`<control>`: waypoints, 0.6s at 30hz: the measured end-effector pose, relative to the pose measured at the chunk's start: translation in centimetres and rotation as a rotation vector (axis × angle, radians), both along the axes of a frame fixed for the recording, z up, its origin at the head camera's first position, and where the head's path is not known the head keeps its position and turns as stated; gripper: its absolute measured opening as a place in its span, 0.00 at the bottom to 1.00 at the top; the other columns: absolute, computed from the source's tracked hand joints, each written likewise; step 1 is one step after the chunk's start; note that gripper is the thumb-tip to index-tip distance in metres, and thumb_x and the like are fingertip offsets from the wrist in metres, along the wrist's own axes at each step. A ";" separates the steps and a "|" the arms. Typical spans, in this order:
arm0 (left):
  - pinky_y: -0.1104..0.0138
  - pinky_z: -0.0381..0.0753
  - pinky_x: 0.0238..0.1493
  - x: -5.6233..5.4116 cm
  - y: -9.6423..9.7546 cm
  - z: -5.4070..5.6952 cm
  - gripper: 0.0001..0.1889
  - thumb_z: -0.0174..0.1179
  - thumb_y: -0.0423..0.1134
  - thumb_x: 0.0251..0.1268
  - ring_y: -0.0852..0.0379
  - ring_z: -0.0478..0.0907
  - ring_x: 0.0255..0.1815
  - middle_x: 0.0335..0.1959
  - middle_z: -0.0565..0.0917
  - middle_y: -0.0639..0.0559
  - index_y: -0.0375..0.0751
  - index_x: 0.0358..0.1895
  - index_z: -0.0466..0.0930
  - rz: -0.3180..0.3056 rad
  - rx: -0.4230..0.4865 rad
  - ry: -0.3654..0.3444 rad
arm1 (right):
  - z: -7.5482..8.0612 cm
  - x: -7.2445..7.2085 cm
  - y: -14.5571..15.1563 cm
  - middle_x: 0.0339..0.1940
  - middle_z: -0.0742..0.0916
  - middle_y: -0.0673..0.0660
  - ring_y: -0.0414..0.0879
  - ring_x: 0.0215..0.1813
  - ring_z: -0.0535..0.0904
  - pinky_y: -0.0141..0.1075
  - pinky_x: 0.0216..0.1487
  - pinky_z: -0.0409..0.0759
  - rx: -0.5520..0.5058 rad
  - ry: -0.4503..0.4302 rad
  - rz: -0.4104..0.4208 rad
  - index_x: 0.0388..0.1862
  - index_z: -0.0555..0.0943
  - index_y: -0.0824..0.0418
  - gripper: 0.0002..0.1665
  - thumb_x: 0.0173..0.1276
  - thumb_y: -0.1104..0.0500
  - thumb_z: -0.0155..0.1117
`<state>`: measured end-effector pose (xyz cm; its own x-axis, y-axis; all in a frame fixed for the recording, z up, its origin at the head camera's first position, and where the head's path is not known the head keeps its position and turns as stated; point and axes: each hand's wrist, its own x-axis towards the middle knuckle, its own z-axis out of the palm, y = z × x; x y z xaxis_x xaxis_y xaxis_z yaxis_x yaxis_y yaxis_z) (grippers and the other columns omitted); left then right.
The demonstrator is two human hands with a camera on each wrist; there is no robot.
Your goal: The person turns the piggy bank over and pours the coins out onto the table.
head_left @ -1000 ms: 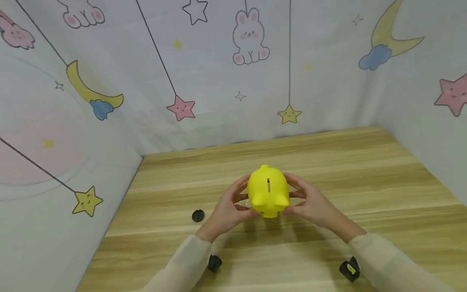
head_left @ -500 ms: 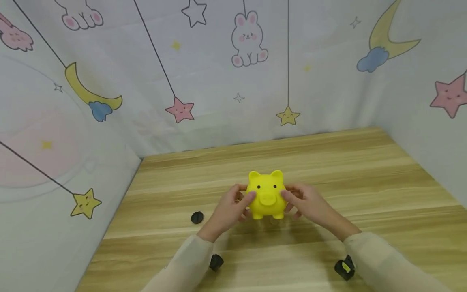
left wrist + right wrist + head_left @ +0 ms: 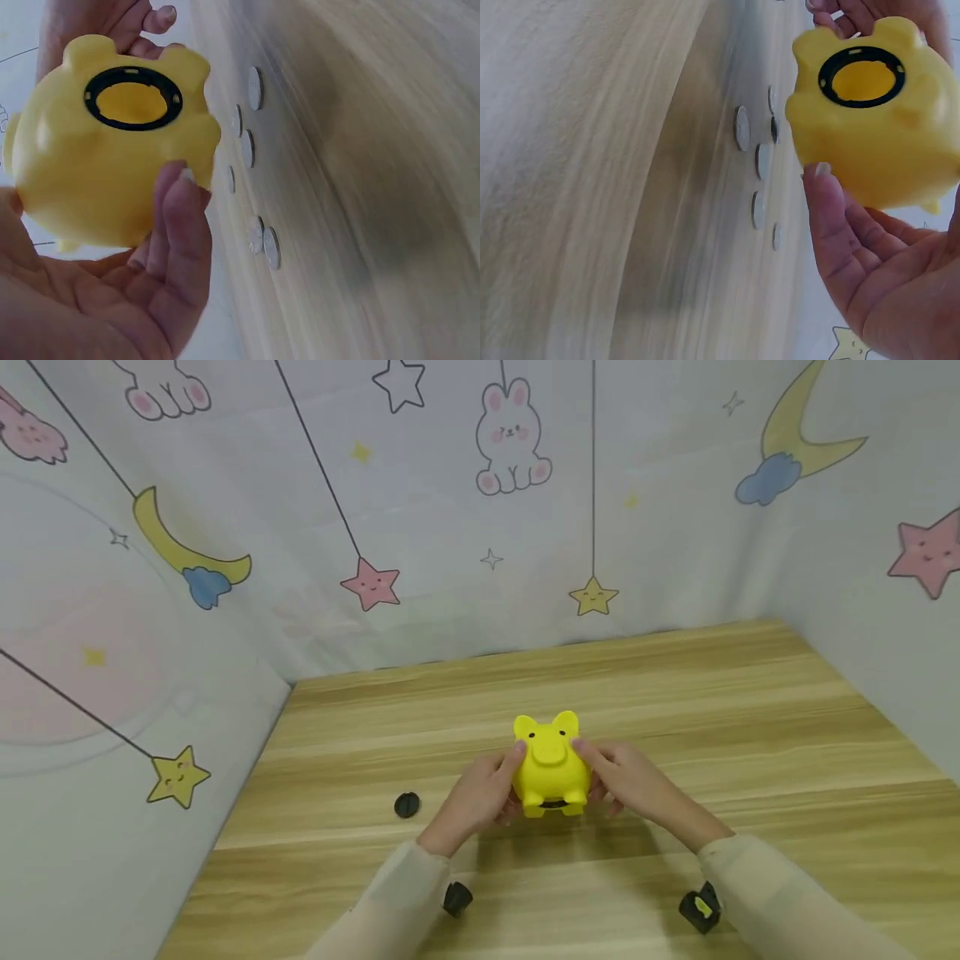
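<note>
A yellow piggy bank (image 3: 551, 768) is held up above the table between both hands, tilted back with its snout raised. My left hand (image 3: 483, 789) grips one side, thumb on the front near the cheek. The other side is gripped by my right hand (image 3: 630, 777) in the same manner. In the left wrist view the belly hole stands uncovered, edged by a black ring (image 3: 133, 126). Several silver coins (image 3: 256, 88) lie on the table beneath the bank; the right wrist view shows these coins (image 3: 742, 128) too. The head view hides them behind the bank and hands.
A round black cap (image 3: 407, 805) lies on the wooden table (image 3: 360, 727), left of my left hand. Small black devices (image 3: 457, 899) show beside the sleeves at both wrists. Printed curtains (image 3: 435, 518) stand at the back and sides of the table.
The piggy bank has tipped from slot-up, past face-forward, to snout raised, so its underside begins to show in the head view. Both hands turned with it and kept their grip.
</note>
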<state>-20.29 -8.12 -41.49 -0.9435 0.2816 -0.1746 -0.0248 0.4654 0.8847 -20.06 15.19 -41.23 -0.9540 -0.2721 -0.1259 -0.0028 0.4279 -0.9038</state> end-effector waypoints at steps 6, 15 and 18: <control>0.52 0.85 0.33 0.0 -1.0 -0.5 0.37 0.49 0.63 0.74 0.39 0.81 0.42 0.53 0.76 0.46 0.49 0.78 0.56 -0.143 0.110 0.043 | -0.5 0.1 1.4 0.58 0.81 0.68 0.55 0.47 0.82 0.47 0.35 0.85 -0.100 0.051 0.084 0.75 0.62 0.69 0.41 0.75 0.45 0.59; 0.61 0.84 0.45 -0.4 -1.7 -1.0 0.46 0.70 0.48 0.63 0.52 0.76 0.56 0.75 0.62 0.52 0.65 0.79 0.49 -0.231 0.192 0.182 | -1.0 0.3 2.5 0.73 0.68 0.69 0.61 0.58 0.79 0.45 0.49 0.84 -0.087 0.220 0.114 0.78 0.57 0.64 0.54 0.61 0.54 0.76; 0.63 0.84 0.46 -0.3 -1.8 -1.0 0.47 0.72 0.43 0.61 0.51 0.76 0.57 0.76 0.61 0.50 0.65 0.78 0.51 -0.229 0.201 0.228 | -1.1 0.3 2.4 0.74 0.67 0.69 0.62 0.58 0.79 0.44 0.49 0.84 -0.086 0.246 0.120 0.78 0.57 0.64 0.55 0.59 0.54 0.77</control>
<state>-20.60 -9.88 -42.45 -0.8606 0.4968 0.1126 0.2677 0.2530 0.9297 -19.71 17.59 -42.28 -0.9136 -0.3842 0.1334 -0.2720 0.3333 -0.9027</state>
